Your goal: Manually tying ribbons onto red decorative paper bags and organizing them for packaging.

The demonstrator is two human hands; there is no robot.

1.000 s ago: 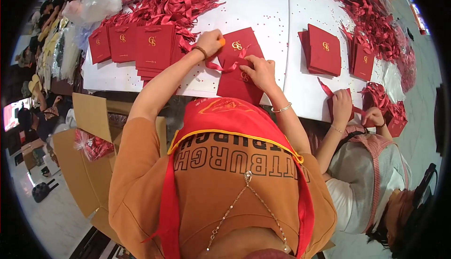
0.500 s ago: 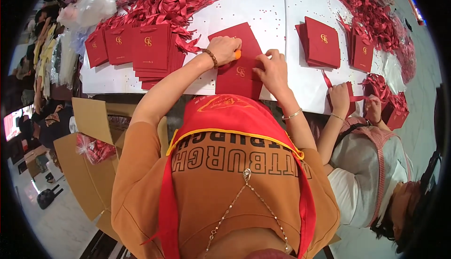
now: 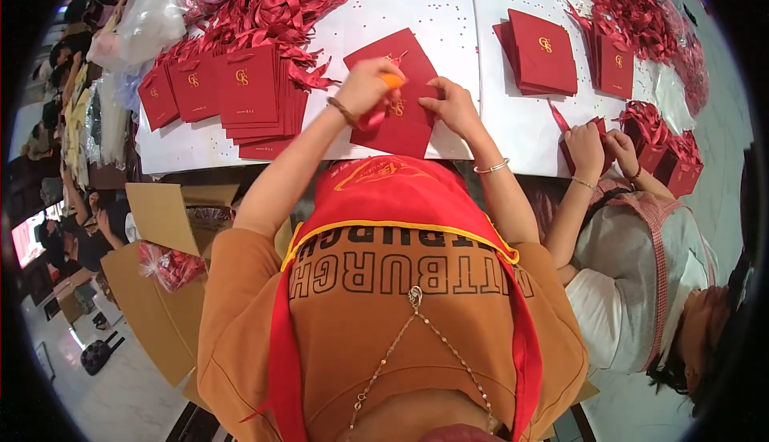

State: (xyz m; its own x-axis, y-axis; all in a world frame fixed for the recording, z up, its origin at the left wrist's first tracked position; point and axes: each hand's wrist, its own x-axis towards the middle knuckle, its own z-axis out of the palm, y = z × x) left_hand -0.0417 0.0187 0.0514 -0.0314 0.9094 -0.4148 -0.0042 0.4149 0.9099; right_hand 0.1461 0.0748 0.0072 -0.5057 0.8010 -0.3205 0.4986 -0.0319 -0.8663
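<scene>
Flat on the white table in front of me lie red paper bags (image 3: 412, 133) with a gold emblem, one overlapping another at an angle. My left hand (image 3: 368, 91), slightly blurred, is closed above them and wears an orange cover on one finger. A red ribbon (image 3: 372, 118) hangs from its fingers over the bag. My right hand (image 3: 453, 108) pinches the right edge of the upper bag between thumb and fingers. How the ribbon is joined to the bag is hidden by my left hand.
Stacks of red bags (image 3: 248, 89) stand left, below a heap of red ribbons (image 3: 280, 1). More bags (image 3: 545, 53) lie right. A co-worker's hands (image 3: 585, 149) handle a red bag nearby. An opened cardboard box (image 3: 160, 217) sits lower left. Small dots litter the table.
My left hand has drawn back a little toward the left, and the ribbon now shows below it. My right hand has closed on the bag's edge. The view has shifted slightly.
</scene>
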